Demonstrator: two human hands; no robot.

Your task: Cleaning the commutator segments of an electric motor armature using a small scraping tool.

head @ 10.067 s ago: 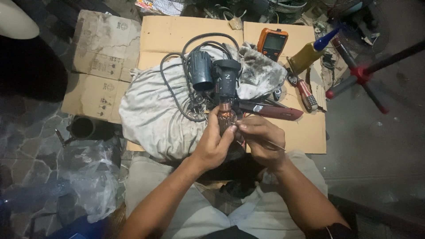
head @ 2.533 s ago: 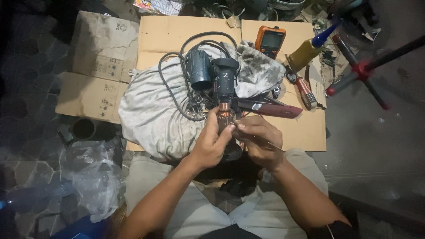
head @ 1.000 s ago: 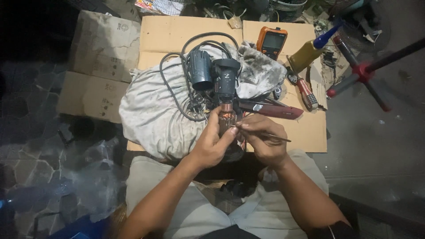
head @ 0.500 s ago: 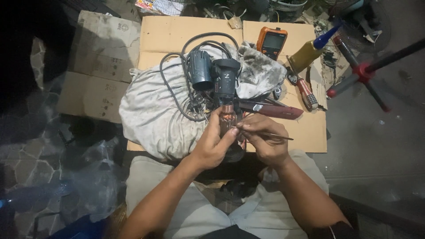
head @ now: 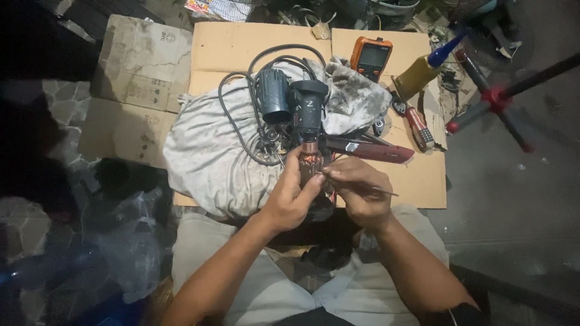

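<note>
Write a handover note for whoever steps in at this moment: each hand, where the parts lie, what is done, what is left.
Left hand: wrapped around the motor armature, copper windings showing, held upright over the lap.
Right hand: pinches a thin metal pick, tip at the armature.
Parts: dark tool housing and blue motor body with black cord lie on the grey cloth; orange multimeter, red-handled screwdriver and red utility knife on the cardboard.
Done: tool opened, armature out.
Left: pick work on the armature under way; tool not reassembled.
</note>
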